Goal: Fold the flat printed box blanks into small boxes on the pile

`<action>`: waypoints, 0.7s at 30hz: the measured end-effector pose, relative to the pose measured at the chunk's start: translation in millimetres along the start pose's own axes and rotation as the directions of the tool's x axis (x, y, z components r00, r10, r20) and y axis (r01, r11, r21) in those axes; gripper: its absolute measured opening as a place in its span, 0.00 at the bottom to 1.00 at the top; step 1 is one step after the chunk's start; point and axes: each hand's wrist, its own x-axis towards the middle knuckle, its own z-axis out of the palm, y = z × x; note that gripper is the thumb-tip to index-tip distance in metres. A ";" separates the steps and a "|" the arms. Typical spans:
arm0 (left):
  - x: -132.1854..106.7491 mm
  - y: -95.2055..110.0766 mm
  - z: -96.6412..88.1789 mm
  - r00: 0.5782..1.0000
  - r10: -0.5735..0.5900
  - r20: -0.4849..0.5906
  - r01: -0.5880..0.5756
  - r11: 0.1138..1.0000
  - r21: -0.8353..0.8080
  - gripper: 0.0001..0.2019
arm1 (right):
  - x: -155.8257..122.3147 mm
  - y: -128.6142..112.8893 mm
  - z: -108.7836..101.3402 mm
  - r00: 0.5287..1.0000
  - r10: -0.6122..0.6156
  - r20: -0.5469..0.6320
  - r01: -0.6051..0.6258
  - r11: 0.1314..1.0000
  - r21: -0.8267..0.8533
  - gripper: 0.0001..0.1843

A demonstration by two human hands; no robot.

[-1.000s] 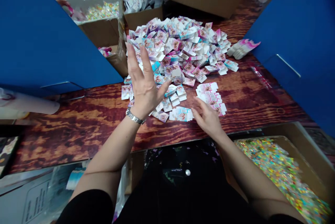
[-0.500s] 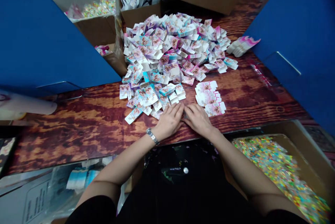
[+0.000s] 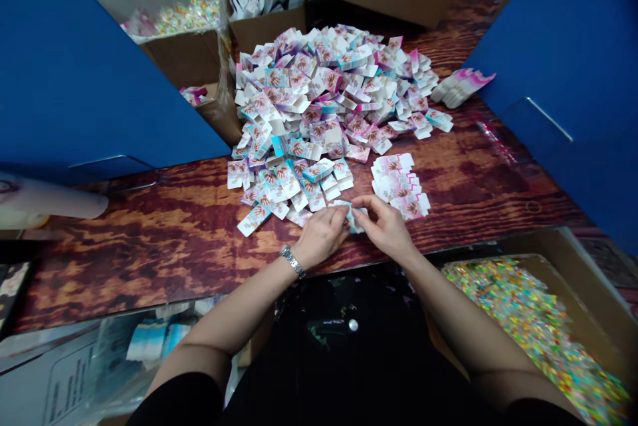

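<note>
wood-grain table [image 3: 124, 233] stretches leftward | front edge [image 3: 124, 306] close | left hand [image 3: 319, 236], right hand [image 3: 387, 232]: fingers [image 3: 333, 216] pinching carton [image 3: 355, 225]

Both forearms [image 3: 249, 303] angle inward across the table's [image 3: 149, 240] near edge; the left hand [image 3: 323, 234] curls its fingers, the right hand [image 3: 387, 228] beside it bends thumb and forefinger together.

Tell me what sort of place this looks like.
Probably a small packing workroom: a heap of small printed cartons lies on the wood-patterned table, flat pink-edged cartons lie beside the right hand, and an open box of colourful pieces stands below the table's edge.
</note>
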 end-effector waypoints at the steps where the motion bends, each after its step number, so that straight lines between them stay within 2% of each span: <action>1: -0.7 -0.9 0.4 0.999 -0.032 -0.024 0.032 0.999 -0.027 0.20 | -1.6 -4.4 -0.8 0.999 -0.025 -0.035 0.025 1.000 -0.003 0.11; 3: -1.1 -2.2 0.1 0.991 -0.107 -0.082 0.099 0.991 -0.093 0.20 | -5.9 -11.5 -2.4 0.984 -0.109 -0.143 0.105 0.994 -0.036 0.14; 5: 0.1 -1.5 -2.5 0.977 -0.170 -0.130 0.148 0.975 -0.166 0.23 | -10.8 -15.1 -2.8 0.942 -0.246 -0.229 0.218 0.965 -0.143 0.14; 7: 1.9 1.6 -6.6 0.962 -0.217 -0.165 0.176 0.957 -0.231 0.26 | -15.1 -15.5 -1.2 0.894 -0.381 -0.237 0.318 0.911 -0.264 0.13; 9: 3.3 6.0 -10.3 0.956 -0.230 -0.180 0.175 0.945 -0.277 0.29 | -17.9 -14.7 2.1 0.879 -0.432 -0.202 0.359 0.878 -0.316 0.13; 13: 2.6 11.8 -11.5 0.967 -0.204 -0.154 0.149 0.938 -0.312 0.29 | -20.1 -14.8 7.6 0.911 -0.383 -0.153 0.337 0.905 -0.259 0.13; 17: 0.7 9.5 -7.0 0.974 -0.165 -0.154 0.116 0.952 -0.283 0.22 | -21.1 -17.1 6.1 0.945 -0.309 -0.108 0.291 0.944 -0.156 0.10; 19: 0.7 7.4 -5.5 0.981 -0.125 -0.150 0.085 0.966 -0.246 0.19 | -21.0 -18.6 4.7 0.969 -0.217 -0.115 0.213 0.976 -0.045 0.12; 21: 1.1 6.5 -5.8 0.987 -0.096 -0.126 0.069 0.977 -0.201 0.18 | -19.5 -20.0 4.3 0.987 -0.066 -0.144 0.081 0.992 0.100 0.15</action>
